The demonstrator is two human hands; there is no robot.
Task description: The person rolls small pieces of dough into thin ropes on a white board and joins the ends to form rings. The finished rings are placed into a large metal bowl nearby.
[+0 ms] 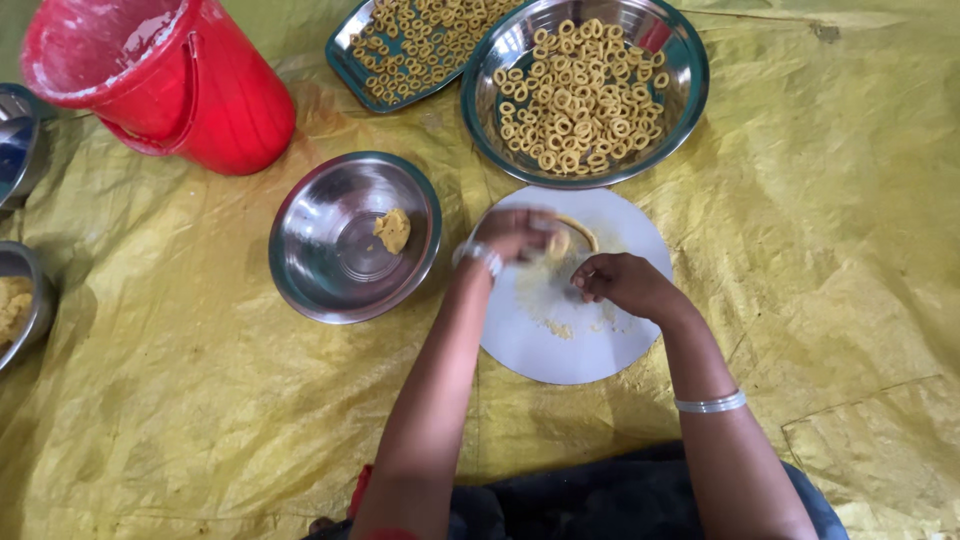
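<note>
The left hand [515, 232] rests over the far edge of a round white board [560, 340] that lies flat on a yellow plastic sheet [200, 400] spread over the floor; its fingers are curled in and closed on a thin strip of yellowish dough [572, 233], which curves in an arc from the fingertips toward the right. The right hand [622, 283] sits just to the right of the left hand and nearer the person, also over the board, with its fingers bent down and their tips pressed on the board's surface close to the dough strip; whether it pinches any dough cannot be told. Crumbs and a smear of dough mark the board just under both hands. Immediately left of the left hand stands a steel bowl [320, 270] with a small lump of dough [393, 230] on its inner slope. Just beyond the hands, touching the board's far rim, is a large steel basin [680, 110] filled with small dough rings [580, 95], and to the left of that a rectangular steel tray [345, 55] carries more rings in a loose layer. Farther left of the hands a red plastic bucket [220, 100] stands tilted toward the camera, its inside streaked white. At the far left edge two more steel vessels are partly cut off, the nearer one [30, 300] holding some dough. A bangle circles each wrist.
</note>
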